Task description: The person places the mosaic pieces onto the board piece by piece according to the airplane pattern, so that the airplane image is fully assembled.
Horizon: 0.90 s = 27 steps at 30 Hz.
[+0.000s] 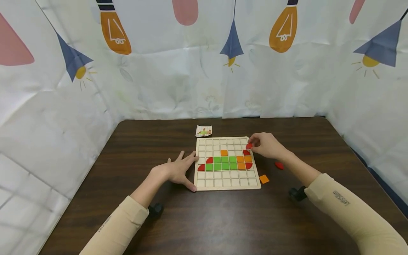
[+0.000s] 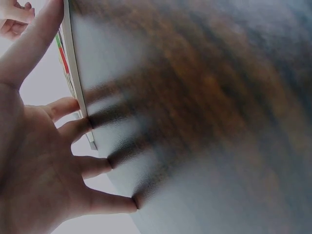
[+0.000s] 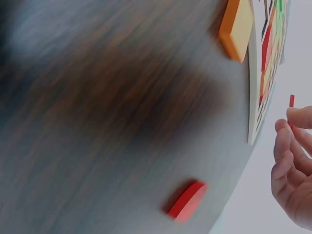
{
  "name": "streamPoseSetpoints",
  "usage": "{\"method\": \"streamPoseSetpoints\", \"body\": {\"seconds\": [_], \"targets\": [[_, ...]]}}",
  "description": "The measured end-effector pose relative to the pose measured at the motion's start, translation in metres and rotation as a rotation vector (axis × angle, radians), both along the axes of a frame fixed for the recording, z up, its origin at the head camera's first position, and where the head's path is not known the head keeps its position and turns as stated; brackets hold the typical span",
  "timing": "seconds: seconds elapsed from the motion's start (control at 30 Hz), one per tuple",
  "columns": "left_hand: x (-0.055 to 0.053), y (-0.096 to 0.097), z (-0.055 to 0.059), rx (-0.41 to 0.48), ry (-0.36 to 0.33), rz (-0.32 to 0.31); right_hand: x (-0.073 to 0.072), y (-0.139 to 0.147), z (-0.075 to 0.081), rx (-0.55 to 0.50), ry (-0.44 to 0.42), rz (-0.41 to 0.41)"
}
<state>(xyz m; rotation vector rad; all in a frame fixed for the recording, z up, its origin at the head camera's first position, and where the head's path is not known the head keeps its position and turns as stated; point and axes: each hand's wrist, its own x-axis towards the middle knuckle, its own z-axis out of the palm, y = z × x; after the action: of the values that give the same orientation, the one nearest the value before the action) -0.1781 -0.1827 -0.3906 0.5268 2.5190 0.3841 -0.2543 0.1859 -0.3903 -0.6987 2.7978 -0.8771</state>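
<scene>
A pale wooden grid board (image 1: 226, 183) lies on the dark table with green, orange and red tiles set in its squares. My right hand (image 1: 268, 145) pinches a red quarter-round tile (image 1: 249, 146) between thumb and fingertips, over the board's upper right corner. In the right wrist view that red tile (image 3: 292, 101) is seen edge-on, above the board. Fingers spread, my left hand (image 1: 178, 171) rests at the board's left edge, thumb near the lower left corner. The left wrist view shows the left hand (image 2: 53, 161) with fingertips touching the table and the board's side.
A loose orange square tile (image 1: 264, 179) lies beside the board's lower right corner. Farther right sits another red curved tile (image 1: 279, 165). A small pattern card (image 1: 204, 131) lies behind the board. A printed curtain (image 1: 191, 81) hangs beyond the table's far edge.
</scene>
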Motion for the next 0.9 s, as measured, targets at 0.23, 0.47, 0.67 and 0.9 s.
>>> {"method": "streamPoseSetpoints", "body": {"seconds": [0.23,0.47,0.67,0.9], "targets": [[0.001,-0.001,-0.001,0.004,0.004,-0.001,-0.001,-0.026,0.002,-0.001,-0.003,0.022],[0.001,-0.002,-0.001,0.009,-0.002,0.002,-0.004,-0.046,-0.001,-0.018,-0.031,0.049],[0.001,-0.001,-0.001,0.013,-0.001,0.003,-0.007,-0.057,-0.003,-0.033,-0.059,0.066],[0.001,-0.002,-0.001,0.019,0.004,-0.003,-0.013,-0.067,-0.006,-0.026,-0.033,0.092]]}}
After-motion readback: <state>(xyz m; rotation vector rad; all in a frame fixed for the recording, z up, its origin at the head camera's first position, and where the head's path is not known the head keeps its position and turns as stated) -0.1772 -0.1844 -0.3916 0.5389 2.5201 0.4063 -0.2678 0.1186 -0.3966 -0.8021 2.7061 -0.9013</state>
